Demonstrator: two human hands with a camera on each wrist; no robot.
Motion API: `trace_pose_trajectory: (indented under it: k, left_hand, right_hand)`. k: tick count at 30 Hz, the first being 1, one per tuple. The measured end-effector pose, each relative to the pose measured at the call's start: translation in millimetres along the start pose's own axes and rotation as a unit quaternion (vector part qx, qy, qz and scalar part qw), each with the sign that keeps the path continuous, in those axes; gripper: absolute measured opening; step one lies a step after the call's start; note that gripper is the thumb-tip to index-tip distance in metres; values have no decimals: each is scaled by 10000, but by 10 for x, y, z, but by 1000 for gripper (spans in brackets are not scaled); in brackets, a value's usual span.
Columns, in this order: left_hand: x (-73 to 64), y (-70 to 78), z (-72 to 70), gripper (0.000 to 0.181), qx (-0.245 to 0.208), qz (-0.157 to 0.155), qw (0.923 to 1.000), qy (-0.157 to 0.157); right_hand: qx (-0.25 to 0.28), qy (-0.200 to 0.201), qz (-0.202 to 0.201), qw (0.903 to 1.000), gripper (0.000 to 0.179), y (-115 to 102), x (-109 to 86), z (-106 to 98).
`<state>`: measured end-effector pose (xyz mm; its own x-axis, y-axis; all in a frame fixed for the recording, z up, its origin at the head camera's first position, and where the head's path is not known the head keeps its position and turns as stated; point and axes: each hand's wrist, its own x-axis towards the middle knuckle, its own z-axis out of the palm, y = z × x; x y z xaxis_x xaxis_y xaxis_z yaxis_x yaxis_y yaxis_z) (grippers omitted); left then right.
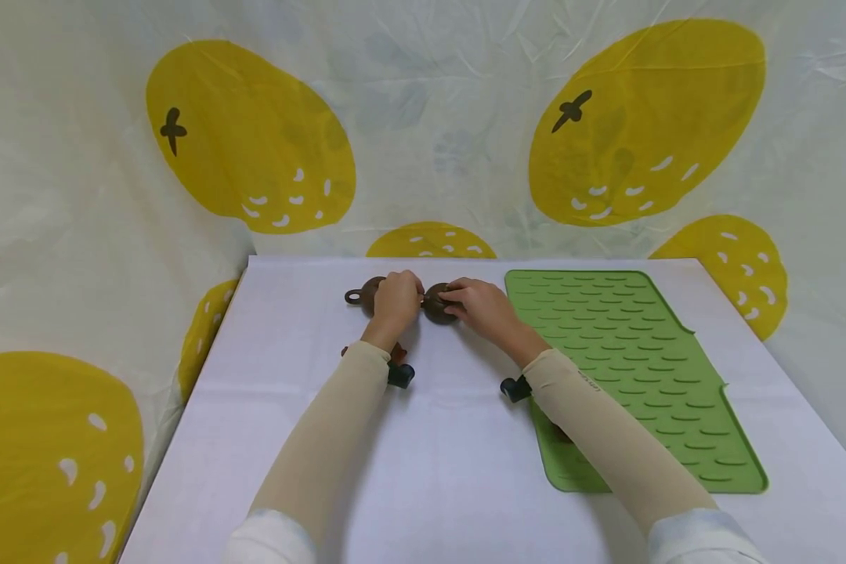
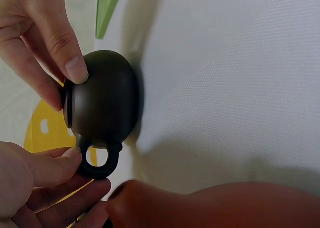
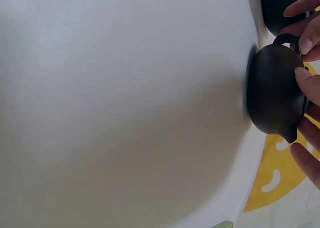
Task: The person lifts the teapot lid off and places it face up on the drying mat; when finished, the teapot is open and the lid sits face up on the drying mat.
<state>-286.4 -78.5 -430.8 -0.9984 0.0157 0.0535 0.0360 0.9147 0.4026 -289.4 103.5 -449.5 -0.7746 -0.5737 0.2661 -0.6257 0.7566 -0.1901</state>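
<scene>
Near the back of the table my right hand point(image 1: 485, 308) grips a dark brown teapot point(image 1: 436, 307) from above, thumb on its body and fingers at the lid. My left hand point(image 1: 396, 301) pinches the same teapot's loop handle point(image 2: 101, 173) between thumb and fingers. In the right wrist view its short spout point(image 3: 290, 134) points away from the handle. A second dark teapot point(image 1: 369, 297) stands to the left, partly hidden by my left hand. Below my left hand, a reddish-brown teapot point(image 2: 215, 205) shows its spout; my left forearm mostly covers it in the head view.
A green ridged mat point(image 1: 627, 345) lies along the right side of the white table point(image 1: 458, 446). Under my right forearm, a brown thing point(image 1: 558, 432) peeks out on the mat. A curtain with yellow fruit prints point(image 1: 437, 149) hangs behind the table.
</scene>
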Motion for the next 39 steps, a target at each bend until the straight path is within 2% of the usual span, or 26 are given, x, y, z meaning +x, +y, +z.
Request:
trace_pose_trajectory:
  k: [11, 17, 23, 32, 39]
  left_hand:
    - [9, -3, 29, 12, 14, 62, 10000, 51]
    - [-13, 2, 38, 13, 5, 77, 10000, -44]
    - [-31, 19, 26, 15, -29, 52, 9999, -100]
    - [-3, 11, 29, 13, -45, 33, 10000, 47]
    - [-6, -6, 54, 16, -65, 18, 10000, 69]
  right_hand:
    - [48, -60, 77, 9999, 32, 5, -6, -4]
    - [119, -34, 116, 9999, 33, 12, -17, -12]
    - [239, 232, -7, 9994, 34, 11, -24, -91]
    - [143, 701, -377, 9967, 35, -25, -44, -320]
    - [126, 872, -466, 9950, 33, -62, -84, -460]
